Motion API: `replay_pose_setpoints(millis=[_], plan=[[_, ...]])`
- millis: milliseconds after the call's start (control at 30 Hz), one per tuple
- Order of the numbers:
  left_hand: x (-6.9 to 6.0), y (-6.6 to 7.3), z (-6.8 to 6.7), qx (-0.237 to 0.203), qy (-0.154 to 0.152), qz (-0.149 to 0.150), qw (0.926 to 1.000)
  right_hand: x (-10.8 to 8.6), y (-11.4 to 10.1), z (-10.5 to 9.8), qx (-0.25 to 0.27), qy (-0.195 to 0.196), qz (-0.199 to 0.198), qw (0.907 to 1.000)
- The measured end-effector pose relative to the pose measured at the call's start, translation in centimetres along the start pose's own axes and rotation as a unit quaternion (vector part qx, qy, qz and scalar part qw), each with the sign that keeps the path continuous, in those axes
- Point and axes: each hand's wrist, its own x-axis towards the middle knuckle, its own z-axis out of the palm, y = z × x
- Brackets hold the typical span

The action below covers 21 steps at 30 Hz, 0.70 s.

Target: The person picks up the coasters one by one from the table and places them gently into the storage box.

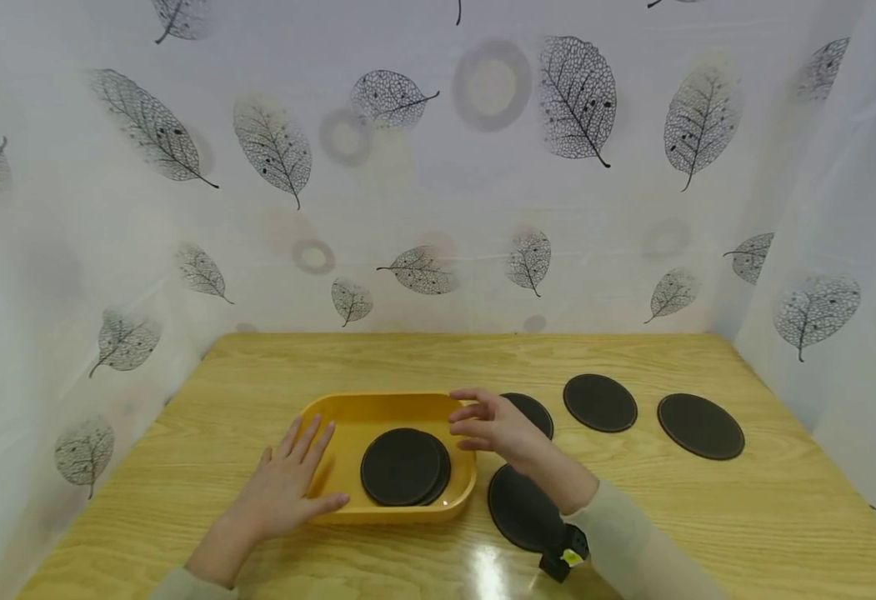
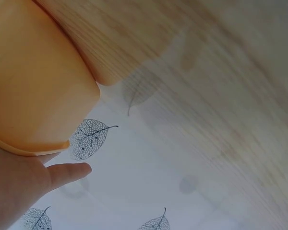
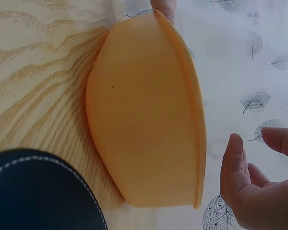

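Note:
A yellow plastic basin [image 1: 385, 515] sits on the wooden table, with two round black coasters [image 1: 400, 467] overlapping inside it. My left hand [image 1: 276, 492] rests at the basin's left end with its fingers spread and straight. In the left wrist view, its thumb [image 2: 69, 173] sticks out beside the rim. Over the basin's right end hovers my right hand [image 1: 493, 425], fingers loosely bent and nothing between them. The right wrist view shows this hand [image 3: 254, 187] apart from the basin wall [image 3: 144, 110]. A stitched black coaster [image 3: 38, 196] lies near that wall.
To the right of the basin lie several more black coasters, among them one [image 1: 600, 402] farther back, one [image 1: 700, 426] at far right and one [image 1: 520, 504] under my right forearm. A leaf-printed white curtain [image 1: 438, 192] hangs behind the table and along its sides.

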Motion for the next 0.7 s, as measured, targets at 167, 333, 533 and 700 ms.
replay_pose_setpoints(millis=[167, 333, 533, 700], plan=[[-0.1, 0.0, 0.0, 0.001, 0.003, 0.0, 1.0, -0.6, 0.0, -0.9, -0.015, -0.002, -0.004, 0.9999], [-0.1, 0.0, 0.1, -0.002, 0.004, 0.0, 1.0, -1.3, 0.2, -1.9, -0.034, 0.009, -0.001, 0.9994], [-0.2, 0.0, 0.0, -0.005, 0.001, -0.002, 1.0, -2.5, 0.3, -3.4, -0.06, 0.016, 0.003, 0.9981], [-0.1, 0.1, -0.1, -0.006, -0.001, -0.002, 1.0, -3.7, 0.2, -5.1, -0.073, 0.019, -0.004, 0.9972]])
